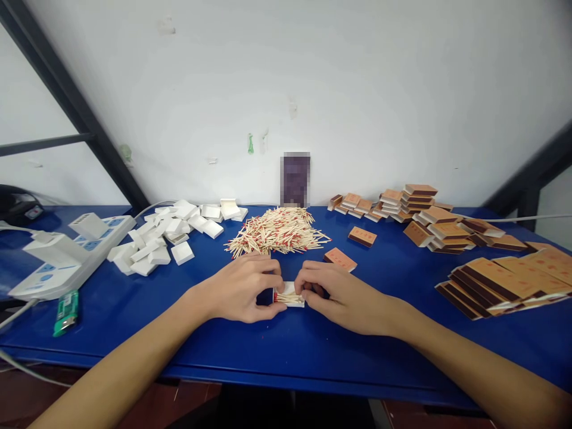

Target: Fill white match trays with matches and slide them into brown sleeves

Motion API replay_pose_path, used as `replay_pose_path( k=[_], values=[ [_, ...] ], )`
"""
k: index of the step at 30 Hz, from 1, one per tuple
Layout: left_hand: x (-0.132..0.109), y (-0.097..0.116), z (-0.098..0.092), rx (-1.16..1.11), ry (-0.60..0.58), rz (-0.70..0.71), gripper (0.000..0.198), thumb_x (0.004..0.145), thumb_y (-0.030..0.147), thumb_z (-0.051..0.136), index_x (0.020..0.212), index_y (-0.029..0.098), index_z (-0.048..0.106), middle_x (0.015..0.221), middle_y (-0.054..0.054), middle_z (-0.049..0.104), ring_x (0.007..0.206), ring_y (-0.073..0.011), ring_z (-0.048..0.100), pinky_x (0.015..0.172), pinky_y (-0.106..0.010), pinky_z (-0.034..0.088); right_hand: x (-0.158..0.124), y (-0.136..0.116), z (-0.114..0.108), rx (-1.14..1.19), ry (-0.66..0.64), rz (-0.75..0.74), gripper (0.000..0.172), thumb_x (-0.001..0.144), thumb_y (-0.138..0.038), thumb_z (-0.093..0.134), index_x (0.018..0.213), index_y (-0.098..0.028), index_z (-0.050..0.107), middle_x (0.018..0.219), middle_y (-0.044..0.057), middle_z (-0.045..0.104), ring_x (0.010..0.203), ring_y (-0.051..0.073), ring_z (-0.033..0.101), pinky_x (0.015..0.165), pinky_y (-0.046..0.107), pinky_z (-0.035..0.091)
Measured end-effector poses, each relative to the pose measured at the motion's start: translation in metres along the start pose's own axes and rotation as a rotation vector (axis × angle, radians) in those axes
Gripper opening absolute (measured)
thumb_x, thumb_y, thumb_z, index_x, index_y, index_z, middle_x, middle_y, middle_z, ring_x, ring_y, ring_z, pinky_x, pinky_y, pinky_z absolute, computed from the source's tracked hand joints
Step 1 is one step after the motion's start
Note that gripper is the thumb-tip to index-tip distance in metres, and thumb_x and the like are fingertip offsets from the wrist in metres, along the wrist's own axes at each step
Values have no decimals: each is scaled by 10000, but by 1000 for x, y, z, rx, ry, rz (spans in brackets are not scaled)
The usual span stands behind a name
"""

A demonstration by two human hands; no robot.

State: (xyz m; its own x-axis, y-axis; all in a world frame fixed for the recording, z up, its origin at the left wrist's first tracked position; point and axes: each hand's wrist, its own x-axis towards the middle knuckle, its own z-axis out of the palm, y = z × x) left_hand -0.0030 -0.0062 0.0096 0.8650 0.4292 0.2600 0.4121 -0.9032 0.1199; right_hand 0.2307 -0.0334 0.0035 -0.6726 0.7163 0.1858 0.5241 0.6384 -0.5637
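Between left hand (243,290) and right hand (334,296) lies the tray (292,296); both grips pinch it.

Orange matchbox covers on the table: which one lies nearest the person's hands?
The lone orange cover lying flat just beyond the right hand. A second single cover lies farther back, and the others sit in stacks at right.

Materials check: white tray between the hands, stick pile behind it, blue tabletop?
The white tray looks like thin matt card with thin folded walls; the left hand and right hand pinch it. The stick pile looks like pale bare wood with red tips, probably matches. The blue tabletop is smooth and slightly glossy, either painted or laminated; the view cannot settle which.
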Motion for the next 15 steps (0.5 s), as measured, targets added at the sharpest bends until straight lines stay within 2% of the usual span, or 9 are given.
replay_pose_path(
  k=[5,10,15],
  values=[
    [0,0,0,3,-5,24,189,860,358,629,868,171,652,908,-40,639,794,-171,607,771,-317,434,1,1,2,48,-21,38,120,899,-145,501,789,-193,507,756,-28,503,664,111,460,612,252,371],
    [-1,-3,2,82,8,21,195,893,363,597,926,185,669,967,-49,617,808,-169,594,776,-314,440,0,0,-1,50,-18,36,150,928,-158,469,804,-187,548,813,-8,523,706,115,495,637,255,389],
    [-1,-7,4,114,54,54,253,917,413,575,892,177,661,959,-52,629,818,-170,594,777,-315,450,0,2,0,-118,44,-16,116,881,-106,484,832,-182,557,846,9,549,706,129,491,643,276,371]
  ],
)
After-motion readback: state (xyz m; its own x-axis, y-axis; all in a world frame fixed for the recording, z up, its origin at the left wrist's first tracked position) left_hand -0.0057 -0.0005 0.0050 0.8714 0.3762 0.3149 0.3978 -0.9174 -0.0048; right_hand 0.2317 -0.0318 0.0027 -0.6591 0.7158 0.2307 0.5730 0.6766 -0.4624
